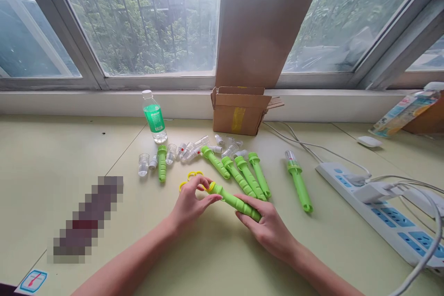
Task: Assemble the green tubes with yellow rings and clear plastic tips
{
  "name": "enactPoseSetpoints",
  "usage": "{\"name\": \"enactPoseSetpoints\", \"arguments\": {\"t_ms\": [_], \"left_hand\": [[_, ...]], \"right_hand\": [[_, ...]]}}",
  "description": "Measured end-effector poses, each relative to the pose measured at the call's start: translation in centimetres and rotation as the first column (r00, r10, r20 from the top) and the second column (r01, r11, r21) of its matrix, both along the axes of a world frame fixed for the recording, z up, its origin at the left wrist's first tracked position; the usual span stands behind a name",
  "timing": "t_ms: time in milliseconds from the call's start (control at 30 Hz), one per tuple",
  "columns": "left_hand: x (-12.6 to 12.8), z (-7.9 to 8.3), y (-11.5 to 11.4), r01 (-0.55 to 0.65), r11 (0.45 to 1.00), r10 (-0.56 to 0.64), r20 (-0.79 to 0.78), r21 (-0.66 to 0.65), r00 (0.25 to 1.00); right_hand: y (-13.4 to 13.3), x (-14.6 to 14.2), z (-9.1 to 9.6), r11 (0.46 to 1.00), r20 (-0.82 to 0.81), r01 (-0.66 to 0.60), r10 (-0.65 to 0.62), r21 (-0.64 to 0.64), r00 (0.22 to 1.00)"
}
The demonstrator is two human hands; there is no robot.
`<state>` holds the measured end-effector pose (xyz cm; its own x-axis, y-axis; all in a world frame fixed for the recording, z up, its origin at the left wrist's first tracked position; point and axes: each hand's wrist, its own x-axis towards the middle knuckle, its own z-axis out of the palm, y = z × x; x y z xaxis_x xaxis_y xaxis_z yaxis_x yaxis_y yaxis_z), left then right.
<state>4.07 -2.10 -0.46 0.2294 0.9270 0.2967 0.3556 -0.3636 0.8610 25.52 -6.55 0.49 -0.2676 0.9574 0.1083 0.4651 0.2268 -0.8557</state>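
My right hand is wrapped round the lower part of a green plastic flashlight handle, tilted with its threaded end up and to the left. At that end my left hand pinches a small yellow ring, which touches the threads. Just behind my left fingers lie a few loose yellow rings, partly hidden. Several more green handles rest on the table beyond my hands. To the right lies one green flashlight with a clear cap on its head.
Clear plastic caps and small white lamp pieces are scattered behind the handles. A water bottle and an open cardboard box stand at the back. On the right are a power strip with cables and a white mouse.
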Motion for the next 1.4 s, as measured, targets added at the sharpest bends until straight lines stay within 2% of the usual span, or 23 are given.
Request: {"name": "enactPoseSetpoints", "arguments": {"t_ms": [467,867,1400], "left_hand": [[0.02,-0.16,0.03,0.006,0.998,-0.009,-0.040,-0.062,0.999],[-0.03,0.13,-0.09,0.002,1.000,-0.002,-0.006,-0.002,1.000],[0.17,0.12,-0.17,-0.007,1.000,0.007,0.006,-0.017,1.000]], "right_hand": [[-0.06,0.00,0.05,1.000,0.044,-0.001,0.002,-0.025,0.999],[-0.09,0.10,0.09,1.000,0.043,0.017,-0.017,-0.012,0.999],[-0.02,-0.07,0.26,1.000,0.056,-0.001,0.000,0.001,0.998]]}}
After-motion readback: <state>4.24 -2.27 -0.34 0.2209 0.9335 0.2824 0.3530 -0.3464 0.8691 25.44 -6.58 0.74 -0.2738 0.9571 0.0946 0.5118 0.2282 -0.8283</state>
